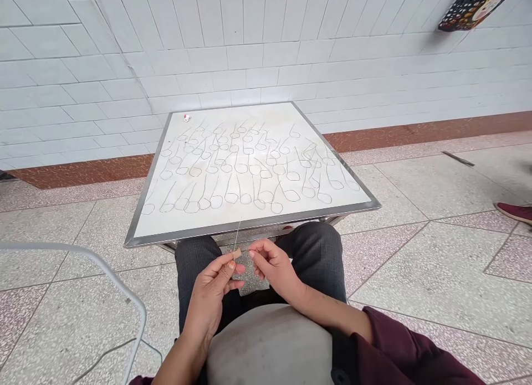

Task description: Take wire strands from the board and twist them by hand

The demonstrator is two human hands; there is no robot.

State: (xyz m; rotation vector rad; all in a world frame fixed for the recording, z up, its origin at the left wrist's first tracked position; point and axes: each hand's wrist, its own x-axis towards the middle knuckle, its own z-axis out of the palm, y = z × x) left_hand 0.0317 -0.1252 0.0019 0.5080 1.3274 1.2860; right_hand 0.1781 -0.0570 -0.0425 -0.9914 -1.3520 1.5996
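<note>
Above my lap, my left hand (pixel 214 288) pinches a thin wire (pixel 238 234) between thumb and forefinger. One straight length of the wire sticks up toward the table edge. A tan band (pixel 236 254), which looks like tape, is at the tip of my left forefinger. Close by on the right, my right hand (pixel 276 268) has thumb and forefinger pressed together at what looks like the other end of the wire, just right of the tan band. Many looped wires (pixel 231 198) with long straight tails lie in rough rows on the white table (pixel 166 228) beyond my hands.
The table has a grey metal rim (pixel 257 223) just past my knees. A small red and white item (pixel 187 118) sits at its far left corner. A curved grey tube (pixel 103 268) stands at left. Another person's shoe (pixel 514 212) is at the right edge.
</note>
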